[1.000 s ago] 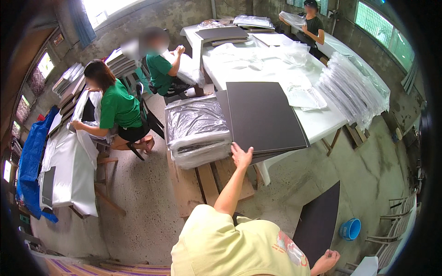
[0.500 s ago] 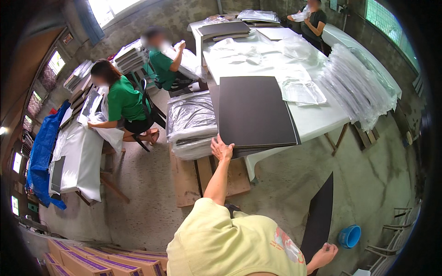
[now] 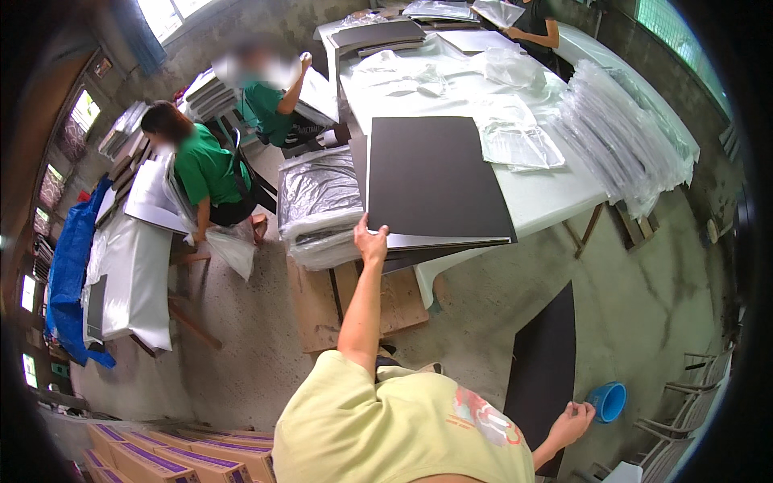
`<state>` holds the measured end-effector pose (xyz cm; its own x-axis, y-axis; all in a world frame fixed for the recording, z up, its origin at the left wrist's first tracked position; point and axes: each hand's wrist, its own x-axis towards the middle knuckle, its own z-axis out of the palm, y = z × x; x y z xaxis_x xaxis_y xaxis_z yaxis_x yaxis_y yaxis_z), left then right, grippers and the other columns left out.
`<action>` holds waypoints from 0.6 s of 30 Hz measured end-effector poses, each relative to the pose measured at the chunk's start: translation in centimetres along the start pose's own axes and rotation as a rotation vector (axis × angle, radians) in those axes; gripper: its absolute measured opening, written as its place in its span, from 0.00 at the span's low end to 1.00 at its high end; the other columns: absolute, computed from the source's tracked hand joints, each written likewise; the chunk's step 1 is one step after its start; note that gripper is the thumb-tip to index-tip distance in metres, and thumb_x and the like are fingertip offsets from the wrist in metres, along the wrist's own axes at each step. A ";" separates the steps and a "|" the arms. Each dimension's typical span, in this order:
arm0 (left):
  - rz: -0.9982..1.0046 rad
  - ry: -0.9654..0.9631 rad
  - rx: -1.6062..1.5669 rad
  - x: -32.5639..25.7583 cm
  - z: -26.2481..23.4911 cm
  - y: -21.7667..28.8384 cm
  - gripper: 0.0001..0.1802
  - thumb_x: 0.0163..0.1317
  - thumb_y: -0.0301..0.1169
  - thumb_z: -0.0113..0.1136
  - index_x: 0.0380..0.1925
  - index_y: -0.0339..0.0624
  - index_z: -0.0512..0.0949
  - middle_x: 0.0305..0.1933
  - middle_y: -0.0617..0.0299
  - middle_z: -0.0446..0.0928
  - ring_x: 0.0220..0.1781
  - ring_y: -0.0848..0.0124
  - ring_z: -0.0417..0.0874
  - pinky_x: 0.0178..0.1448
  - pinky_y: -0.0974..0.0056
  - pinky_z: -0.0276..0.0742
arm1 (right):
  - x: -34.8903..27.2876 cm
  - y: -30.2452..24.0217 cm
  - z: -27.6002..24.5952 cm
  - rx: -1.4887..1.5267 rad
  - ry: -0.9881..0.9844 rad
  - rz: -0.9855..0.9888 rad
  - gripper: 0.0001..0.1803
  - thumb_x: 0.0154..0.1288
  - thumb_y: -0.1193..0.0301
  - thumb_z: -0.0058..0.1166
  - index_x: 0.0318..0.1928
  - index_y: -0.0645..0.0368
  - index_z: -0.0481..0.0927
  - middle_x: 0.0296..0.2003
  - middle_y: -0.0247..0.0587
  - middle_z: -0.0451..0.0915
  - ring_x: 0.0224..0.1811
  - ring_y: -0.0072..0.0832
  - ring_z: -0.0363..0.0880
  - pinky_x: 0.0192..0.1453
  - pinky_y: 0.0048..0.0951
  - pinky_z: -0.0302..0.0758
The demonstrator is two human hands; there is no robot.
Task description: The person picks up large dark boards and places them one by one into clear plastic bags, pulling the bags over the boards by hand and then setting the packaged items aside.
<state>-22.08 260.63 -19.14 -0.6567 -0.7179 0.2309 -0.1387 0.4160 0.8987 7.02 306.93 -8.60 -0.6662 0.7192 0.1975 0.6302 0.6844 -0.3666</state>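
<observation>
A large black sheet (image 3: 435, 173) tops a stack lying on the near corner of the white-covered table. My left hand (image 3: 372, 241) pinches this sheet at its near left corner, and a white layer shows just beneath the near edge. Low on my right side, my right hand (image 3: 573, 420) is closed on the edge of another black sheet (image 3: 541, 366), which hangs tilted beside me. More dark sheets (image 3: 411, 259) stick out under the stack's near edge.
Plastic-wrapped bundles (image 3: 320, 201) sit on brown boards (image 3: 314, 310) left of the stack. Wrapped panels (image 3: 620, 133) cover the white table's (image 3: 555, 193) right side. A blue bucket (image 3: 608, 401) stands right of me, cartons (image 3: 177, 459) behind left. Three people handle plastic and panels.
The top sheet's near edge has risen at my left hand, showing the white layer. My right hand still holds its sheet. The person at left has lowered a clear plastic bag.
</observation>
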 end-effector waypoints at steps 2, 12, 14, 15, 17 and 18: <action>0.008 0.011 0.051 0.9 -0.5 -0.2 0.30 0.39 0.27 0.65 0.47 0.37 0.71 0.45 0.49 0.70 0.50 0.59 0.70 0.56 0.60 0.66 | 0.6 -0.7 -0.2 -0.012 0.032 -0.019 0.04 0.50 0.76 0.54 0.24 0.61 0.73 0.44 0.37 0.70 0.45 0.38 0.71 0.45 0.35 0.69; -0.393 -0.082 -0.577 3.5 -9.3 -3.0 0.28 0.50 0.16 0.51 0.54 0.41 0.63 0.44 0.60 0.71 0.38 0.73 0.75 0.38 0.71 0.72 | 1.9 -4.4 -1.0 0.017 0.114 -0.137 0.03 0.52 0.77 0.52 0.25 0.63 0.74 0.45 0.42 0.69 0.47 0.40 0.69 0.46 0.36 0.68; -0.424 -0.043 -0.608 3.3 -12.3 -3.4 0.28 0.51 0.16 0.50 0.54 0.43 0.63 0.42 0.60 0.71 0.35 0.75 0.75 0.36 0.73 0.72 | 1.8 -6.0 -2.4 0.005 0.160 -0.157 0.03 0.53 0.77 0.52 0.26 0.63 0.74 0.45 0.43 0.69 0.47 0.40 0.69 0.47 0.35 0.68; -0.446 -0.031 -0.579 3.6 -13.8 -4.3 0.28 0.51 0.15 0.49 0.54 0.45 0.65 0.43 0.61 0.71 0.32 0.77 0.74 0.31 0.74 0.71 | 1.6 -6.9 -3.1 0.000 0.178 -0.170 0.03 0.53 0.77 0.52 0.26 0.63 0.74 0.46 0.43 0.69 0.47 0.41 0.69 0.47 0.35 0.68; -0.419 0.013 -0.565 3.7 -17.2 -4.9 0.27 0.51 0.15 0.49 0.53 0.46 0.66 0.41 0.62 0.72 0.30 0.78 0.74 0.28 0.75 0.70 | 2.1 -7.7 -4.7 -0.039 0.234 -0.240 0.03 0.54 0.76 0.51 0.27 0.63 0.74 0.47 0.44 0.69 0.48 0.41 0.69 0.47 0.36 0.69; -0.409 0.039 -0.555 3.9 -19.1 -5.3 0.26 0.51 0.15 0.49 0.52 0.47 0.67 0.41 0.62 0.72 0.28 0.79 0.73 0.26 0.75 0.69 | 2.1 -8.3 -5.5 -0.060 0.259 -0.277 0.03 0.54 0.75 0.51 0.27 0.63 0.74 0.47 0.44 0.69 0.48 0.42 0.69 0.47 0.36 0.69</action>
<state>-9.71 244.99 -15.87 -0.6042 -0.7799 -0.1634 0.0369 -0.2322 0.9720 2.60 303.40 -0.13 -0.6964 0.5068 0.5081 0.4674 0.8576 -0.2149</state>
